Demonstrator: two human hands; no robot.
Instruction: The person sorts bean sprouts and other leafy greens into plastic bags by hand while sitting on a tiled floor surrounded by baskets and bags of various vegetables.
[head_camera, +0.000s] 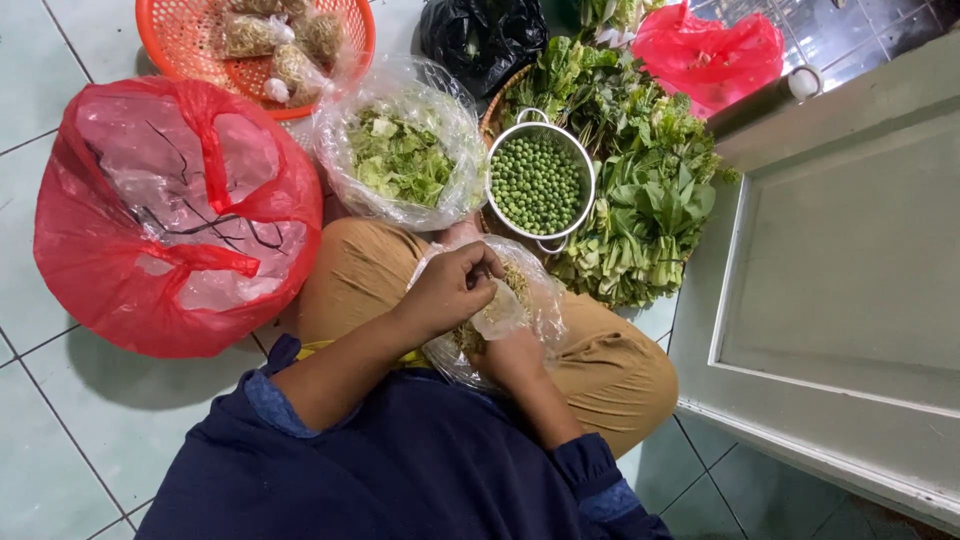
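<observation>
I am crouched on the tiled floor (60, 400) with a small clear plastic bag of bean sprouts (520, 300) resting on my lap, between my knees. My left hand (450, 290) is curled over the top of the bag, fingers closed and pinching at its mouth. My right hand (515, 358) sits under and behind the bag, cupping it from below; the plastic hides its fingers, so I cannot tell how tightly they are closed.

To do this well, I judge the right hand should keep the bag's weight steady and upright so the sprouts stay down in the bottom, while the left gathers the loose plastic evenly at the neck. Thin film tears easily and sprouts snap, so a light pinch serves better than a squeeze.

Just beyond my knees stands a metal colander of green peas (538, 183), close enough to knock with an elbow. To its left is a large clear bag of chopped green leaves (400, 158), and to its right a heap of leafy greens (650, 200) in a woven basket. Farther off, an orange plastic basket (185, 40) holds small filled bags much like mine. A big red plastic bag (90, 250) lies at the left, and a pale door (850, 280) is at my right.
</observation>
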